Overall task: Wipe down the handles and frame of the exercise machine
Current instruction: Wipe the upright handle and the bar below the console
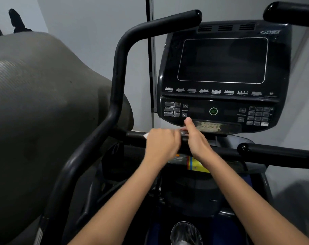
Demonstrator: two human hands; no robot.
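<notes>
I stand at a black exercise machine with a console. A black horizontal handlebar runs below the console. My left hand is curled over this bar and holds a white wipe, of which only a corner shows at the hand's left edge. My right hand grips the same bar just to the right, its thumb raised toward the console's lower edge. The two hands almost touch.
A curved black arm handle rises at left and bends over toward the console. Another handle end juts in from the right, and one more at top right. A grey padded shape fills the left. A clear bottle top sits below.
</notes>
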